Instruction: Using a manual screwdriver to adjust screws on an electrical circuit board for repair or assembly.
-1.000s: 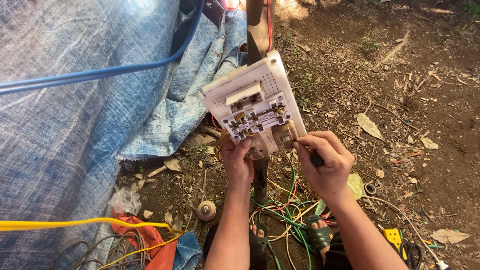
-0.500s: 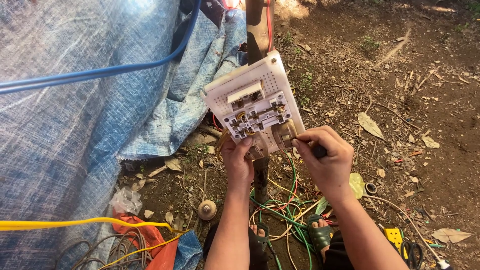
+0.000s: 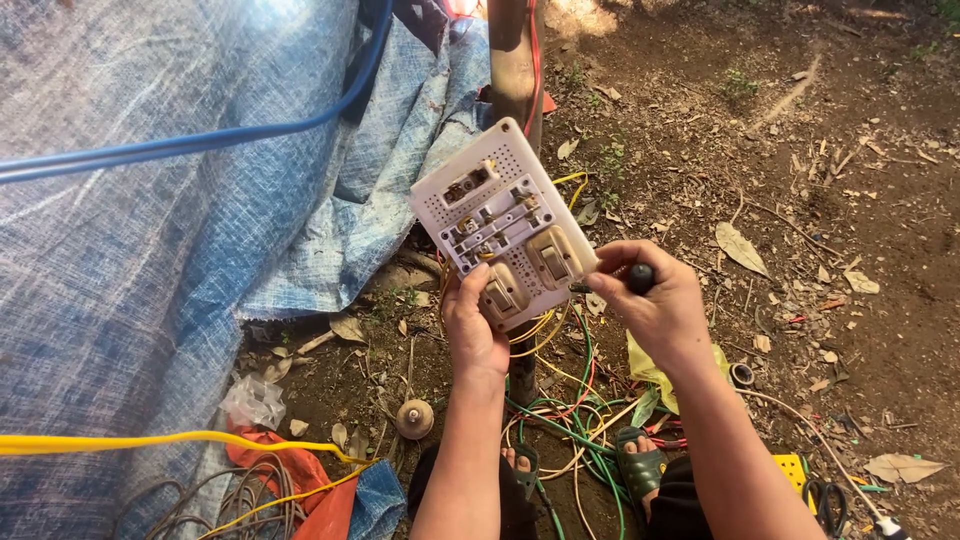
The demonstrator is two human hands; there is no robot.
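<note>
My left hand (image 3: 474,322) grips the lower edge of a white electrical switch board (image 3: 503,222), its back side up, showing switch bodies and brass terminals. My right hand (image 3: 655,300) is closed on a black-handled screwdriver (image 3: 632,279) whose tip points left at the board's lower right edge. Yellow, green and red wires (image 3: 560,400) run down from the board to the ground between my feet.
A blue tarp (image 3: 180,230) covers the left side, crossed by a blue cable (image 3: 200,145) and a yellow cable (image 3: 150,442). A post (image 3: 514,60) stands behind the board. Dirt with dry leaves lies to the right. Pliers (image 3: 828,503) lie at the lower right.
The board has tilted a little and moved slightly left. My right hand has shifted the screwdriver tip along the board's lower right edge.
</note>
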